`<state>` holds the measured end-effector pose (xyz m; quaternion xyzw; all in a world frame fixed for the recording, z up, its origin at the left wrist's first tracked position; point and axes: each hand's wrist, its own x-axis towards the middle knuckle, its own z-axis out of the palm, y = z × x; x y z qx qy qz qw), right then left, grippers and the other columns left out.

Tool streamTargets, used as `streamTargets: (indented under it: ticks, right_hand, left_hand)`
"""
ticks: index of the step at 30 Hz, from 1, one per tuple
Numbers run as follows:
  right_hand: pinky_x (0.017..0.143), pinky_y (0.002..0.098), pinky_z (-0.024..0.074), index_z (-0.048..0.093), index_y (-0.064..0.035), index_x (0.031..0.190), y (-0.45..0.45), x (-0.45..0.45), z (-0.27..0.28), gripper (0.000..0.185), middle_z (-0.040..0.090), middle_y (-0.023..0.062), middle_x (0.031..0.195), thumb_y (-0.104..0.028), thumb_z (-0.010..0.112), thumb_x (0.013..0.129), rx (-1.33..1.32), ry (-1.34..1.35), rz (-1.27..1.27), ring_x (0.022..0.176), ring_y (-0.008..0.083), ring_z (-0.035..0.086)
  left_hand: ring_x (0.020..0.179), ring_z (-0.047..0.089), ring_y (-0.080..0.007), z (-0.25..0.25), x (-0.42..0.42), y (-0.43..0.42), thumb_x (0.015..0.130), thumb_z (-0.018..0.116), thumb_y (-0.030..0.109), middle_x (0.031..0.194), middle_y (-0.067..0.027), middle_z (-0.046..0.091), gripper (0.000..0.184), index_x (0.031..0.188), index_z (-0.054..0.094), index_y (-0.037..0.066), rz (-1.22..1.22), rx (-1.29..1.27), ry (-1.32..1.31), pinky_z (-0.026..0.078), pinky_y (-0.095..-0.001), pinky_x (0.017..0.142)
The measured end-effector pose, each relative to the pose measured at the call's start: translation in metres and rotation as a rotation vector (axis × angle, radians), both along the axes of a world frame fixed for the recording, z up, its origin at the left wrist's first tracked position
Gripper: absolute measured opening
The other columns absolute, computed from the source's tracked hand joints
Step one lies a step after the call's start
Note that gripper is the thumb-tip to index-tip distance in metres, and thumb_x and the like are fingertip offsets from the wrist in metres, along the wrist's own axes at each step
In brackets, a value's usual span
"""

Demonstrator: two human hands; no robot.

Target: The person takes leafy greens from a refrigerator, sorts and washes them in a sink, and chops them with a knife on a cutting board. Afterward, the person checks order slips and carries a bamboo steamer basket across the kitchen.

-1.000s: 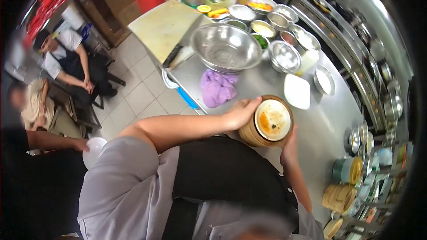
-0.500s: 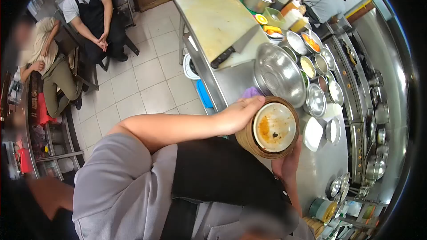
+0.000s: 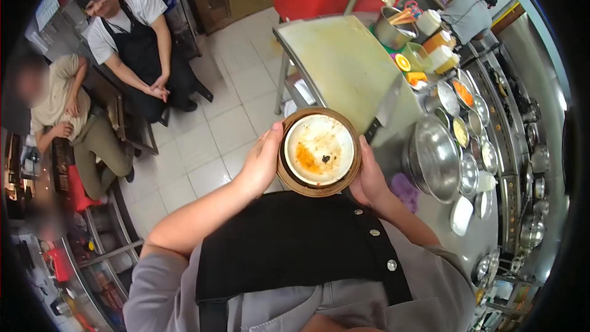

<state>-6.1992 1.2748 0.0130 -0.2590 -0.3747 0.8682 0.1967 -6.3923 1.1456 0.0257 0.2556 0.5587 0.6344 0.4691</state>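
Observation:
A round bamboo steamer (image 3: 319, 192) is held in front of my black apron, gripped from both sides. Inside it lies a white dish (image 3: 332, 135) with an orange-brown stain and a small dark scrap on its bottom. My left hand (image 3: 263, 158) is closed around the steamer's left side, thumb near the rim. My right hand (image 3: 370, 175) grips the opposite side, its thumb also by the rim; its other fingers are mostly hidden. Just beyond the steamer, a knife (image 3: 385, 110) with a dark handle rests on the large cutting board (image 3: 332, 61).
A large metal colander (image 3: 435, 160) and a purple cloth (image 3: 404, 192) stand on the steel counter to the right. Behind are small metal bowls, squeeze bottles (image 3: 439, 43) and a pot (image 3: 393, 29). Two people sit at the left; another person (image 3: 467, 15) is at far right.
Both hands have carried the steamer left, away from the counter, to the front of my body. My view has turned, and the steamer still holds the stained dish.

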Motion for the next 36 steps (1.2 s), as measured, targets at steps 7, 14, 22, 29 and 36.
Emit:
streamTargets:
  ticks: [7, 14, 22, 29, 36]
  right_hand:
    - [0.113, 0.0394, 0.0376, 0.046, -0.0048, 0.141, 0.043, -0.105, -0.01, 0.055, 0.054, 0.011, 0.141, -0.046, 0.032, 0.108, -0.028, -0.088, 0.072, 0.131, 0.021, 0.05]
    - [0.089, 0.0392, 0.0551, 0.051, -0.0091, 0.132, 0.129, -0.228, -0.022, 0.056, 0.063, 0.0086, 0.122, -0.054, 0.033, 0.105, 0.073, -0.138, 0.073, 0.109, 0.0178, 0.063]
    - [0.08, 0.0382, 0.0557, 0.042, -0.0079, 0.137, 0.223, -0.392, -0.013, 0.059, 0.059, 0.0111, 0.12, -0.056, 0.037, 0.103, 0.086, -0.129, 0.133, 0.1, 0.0192, 0.064]
    - [0.076, 0.038, 0.0555, 0.044, -0.0063, 0.135, 0.283, -0.527, -0.006, 0.059, 0.058, 0.0109, 0.121, -0.055, 0.035, 0.104, 0.158, -0.2, 0.167, 0.101, 0.0188, 0.063]
    - [0.081, 0.0401, 0.0554, 0.042, -0.0071, 0.138, 0.343, -0.625, -0.019, 0.061, 0.058, 0.014, 0.126, -0.056, 0.032, 0.104, 0.142, -0.273, 0.038, 0.103, 0.0261, 0.064]
  left_hand:
    - [0.126, 0.048, -0.021, -0.023, -0.091, 0.027, 0.108, 0.03, 0.045, 0.136, -0.0156, 0.054, 0.062, 0.136, 0.048, -0.007, 0.107, -0.077, -0.061, 0.033, -0.0315, 0.111]
    - [0.119, 0.053, -0.0177, -0.013, -0.211, 0.11, 0.106, 0.031, 0.053, 0.13, -0.0126, 0.06, 0.067, 0.134, 0.052, -0.005, 0.157, -0.08, -0.038, 0.039, -0.0308, 0.106]
    - [0.13, 0.05, -0.0207, 0.001, -0.368, 0.187, 0.105, 0.034, 0.054, 0.14, -0.0138, 0.054, 0.068, 0.14, 0.046, -0.003, 0.211, -0.089, -0.082, 0.034, -0.0334, 0.112]
    - [0.132, 0.049, -0.0232, -0.023, -0.503, 0.244, 0.105, 0.035, 0.055, 0.142, -0.017, 0.053, 0.07, 0.141, 0.046, -0.004, 0.221, -0.071, -0.16, 0.035, -0.0344, 0.112]
    - [0.131, 0.05, -0.0209, -0.011, -0.628, 0.338, 0.103, 0.039, 0.057, 0.142, -0.0131, 0.054, 0.068, 0.141, 0.047, 0.001, 0.049, -0.225, -0.125, 0.035, -0.0347, 0.111]
